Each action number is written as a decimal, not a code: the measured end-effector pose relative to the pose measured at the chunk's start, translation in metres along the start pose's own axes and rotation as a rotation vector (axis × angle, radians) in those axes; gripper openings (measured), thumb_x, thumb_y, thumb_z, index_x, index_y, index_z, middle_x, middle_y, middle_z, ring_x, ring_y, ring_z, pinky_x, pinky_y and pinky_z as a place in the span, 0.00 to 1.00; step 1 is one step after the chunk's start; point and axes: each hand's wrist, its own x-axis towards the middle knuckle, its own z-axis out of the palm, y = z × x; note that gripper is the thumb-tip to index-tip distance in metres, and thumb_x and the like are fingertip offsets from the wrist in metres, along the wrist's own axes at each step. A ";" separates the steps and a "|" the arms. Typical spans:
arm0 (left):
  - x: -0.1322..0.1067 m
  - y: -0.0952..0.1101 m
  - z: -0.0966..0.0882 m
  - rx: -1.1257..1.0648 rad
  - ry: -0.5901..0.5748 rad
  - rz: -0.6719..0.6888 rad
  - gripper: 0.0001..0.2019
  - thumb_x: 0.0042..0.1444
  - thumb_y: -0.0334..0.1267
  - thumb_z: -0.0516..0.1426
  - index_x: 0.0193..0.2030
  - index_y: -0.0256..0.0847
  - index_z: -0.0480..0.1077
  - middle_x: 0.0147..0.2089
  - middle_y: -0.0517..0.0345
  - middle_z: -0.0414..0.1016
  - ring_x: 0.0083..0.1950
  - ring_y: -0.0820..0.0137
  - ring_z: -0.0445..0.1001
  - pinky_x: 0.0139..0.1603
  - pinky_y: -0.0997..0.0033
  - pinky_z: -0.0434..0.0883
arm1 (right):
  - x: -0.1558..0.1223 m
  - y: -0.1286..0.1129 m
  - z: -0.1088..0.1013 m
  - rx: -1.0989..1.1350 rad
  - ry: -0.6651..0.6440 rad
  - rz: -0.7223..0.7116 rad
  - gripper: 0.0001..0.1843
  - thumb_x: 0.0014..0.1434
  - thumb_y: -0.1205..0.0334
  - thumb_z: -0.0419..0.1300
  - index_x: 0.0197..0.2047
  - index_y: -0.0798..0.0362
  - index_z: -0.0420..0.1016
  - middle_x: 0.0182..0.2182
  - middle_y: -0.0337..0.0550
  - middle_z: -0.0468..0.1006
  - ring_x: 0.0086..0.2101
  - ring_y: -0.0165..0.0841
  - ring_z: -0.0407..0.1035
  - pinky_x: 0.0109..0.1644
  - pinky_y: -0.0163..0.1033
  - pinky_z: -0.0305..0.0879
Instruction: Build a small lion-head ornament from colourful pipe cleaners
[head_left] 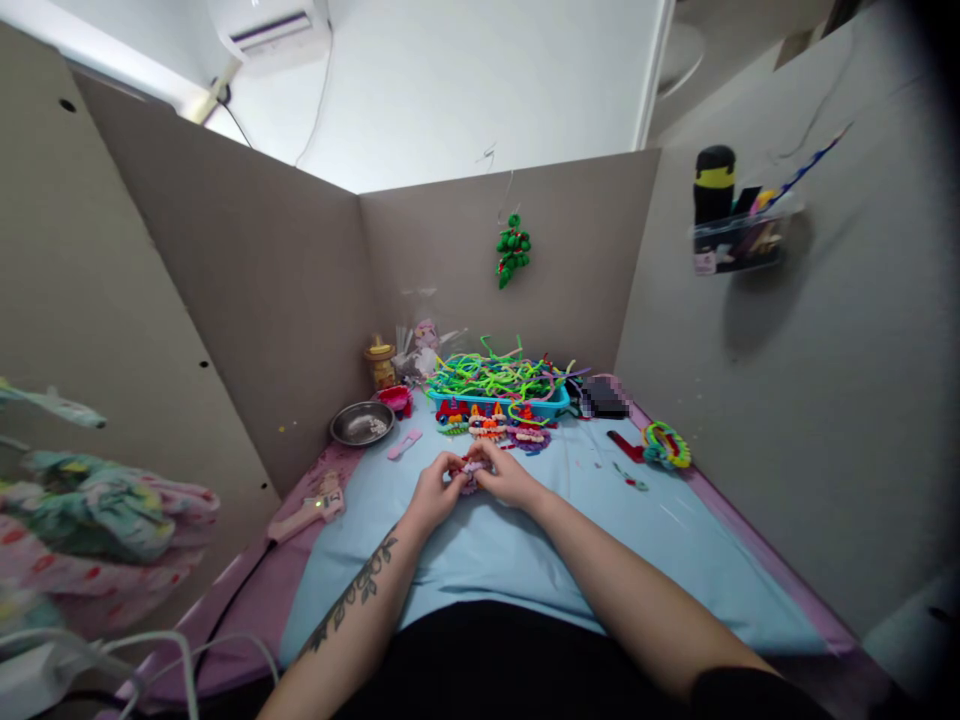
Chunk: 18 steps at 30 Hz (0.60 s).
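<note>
I am seeing both hands over the blue-covered counter (pixel 637 575). The left hand (pixel 435 490) and the right hand (pixel 514 480) are pinching a small pinkish craft piece (pixel 471 477) between their fingers, partly hiding it, around the counter's middle. Just beyond, colourful craft pieces (pixel 488 424) are lying before a blue tray (pixel 556 408), which is holding green strands (pixel 491 374) near the back edge. A metal bowl (pixel 351 428) is sitting toward the back left corner.
</note>
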 end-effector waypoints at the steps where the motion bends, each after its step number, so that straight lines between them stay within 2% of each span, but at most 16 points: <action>1: 0.000 -0.001 0.000 -0.001 0.002 0.001 0.03 0.52 0.33 0.54 0.35 0.39 0.66 0.33 0.59 0.71 0.36 0.71 0.70 0.39 0.72 0.67 | 0.000 0.000 0.000 -0.010 0.005 0.006 0.13 0.49 0.72 0.50 0.39 0.52 0.62 0.33 0.37 0.68 0.34 0.30 0.65 0.38 0.35 0.61; 7: -0.001 -0.002 0.000 -0.002 -0.003 0.006 0.04 0.52 0.33 0.53 0.36 0.39 0.65 0.33 0.59 0.71 0.36 0.71 0.69 0.40 0.71 0.66 | 0.001 0.006 0.003 -0.021 0.033 0.053 0.11 0.48 0.70 0.52 0.38 0.52 0.61 0.31 0.37 0.67 0.32 0.30 0.63 0.36 0.34 0.60; 12: 0.000 -0.004 0.001 -0.027 0.001 0.010 0.06 0.52 0.35 0.54 0.37 0.39 0.65 0.34 0.58 0.71 0.38 0.70 0.70 0.42 0.69 0.66 | 0.002 0.004 0.003 0.152 0.056 0.119 0.13 0.46 0.70 0.54 0.38 0.51 0.60 0.30 0.35 0.67 0.30 0.29 0.64 0.33 0.34 0.60; 15: 0.002 -0.008 0.001 -0.084 0.081 -0.004 0.11 0.52 0.37 0.55 0.43 0.40 0.66 0.42 0.53 0.71 0.46 0.66 0.69 0.49 0.64 0.64 | 0.004 0.000 0.002 0.336 0.104 0.184 0.14 0.45 0.69 0.57 0.38 0.51 0.62 0.30 0.35 0.69 0.31 0.29 0.65 0.34 0.34 0.60; 18: 0.004 -0.011 0.001 -0.243 0.137 -0.103 0.21 0.51 0.40 0.58 0.53 0.42 0.61 0.56 0.46 0.64 0.57 0.60 0.63 0.54 0.59 0.62 | 0.008 -0.002 -0.001 0.636 0.211 0.279 0.17 0.45 0.66 0.62 0.39 0.51 0.63 0.33 0.38 0.73 0.33 0.31 0.68 0.37 0.36 0.62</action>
